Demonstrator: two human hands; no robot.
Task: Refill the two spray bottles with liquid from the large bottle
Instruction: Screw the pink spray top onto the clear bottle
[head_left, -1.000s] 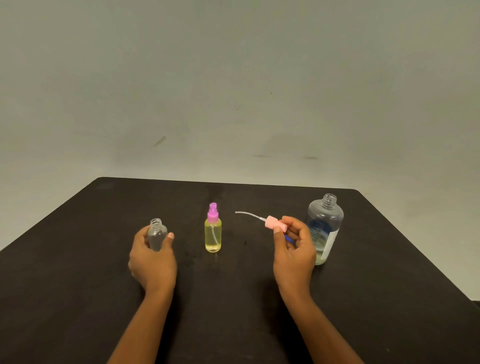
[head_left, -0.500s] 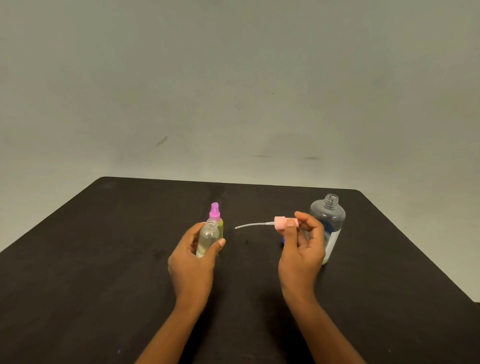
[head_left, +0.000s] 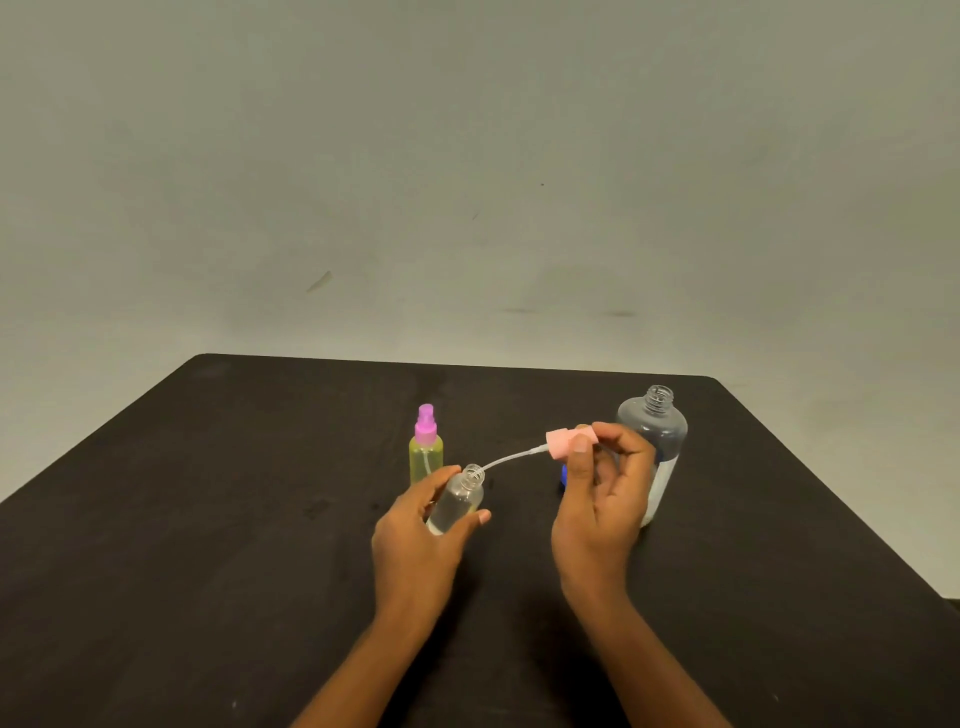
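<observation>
1. Head view, the key bit: our right hand (head_left: 602, 499) pinches the pink sprayer (head_left: 562, 445) with its tube (head_left: 511, 459) running down-left, tip right at the open neck of the small bottle (head_left: 457, 501). The bottle sits left of and below the sprayer, tilted so its mouth leans toward the tube.
2. Our left hand (head_left: 415, 540) wraps that small bottle, lifted just above the table (head_left: 208, 519) as far as we can tell. It's the nearer hand to it, obviously.
3. The small bottle looks clear, with clear liquid inside; level's hard to read.
4. The yellow bottle (head_left: 426, 452) stands capped behind it. The large bottle (head_left: 655, 441) stands uncapped behind our right hand, partly filled.
5. Our guess: next is threading the tube in, so lining up tube and neck matters.
</observation>
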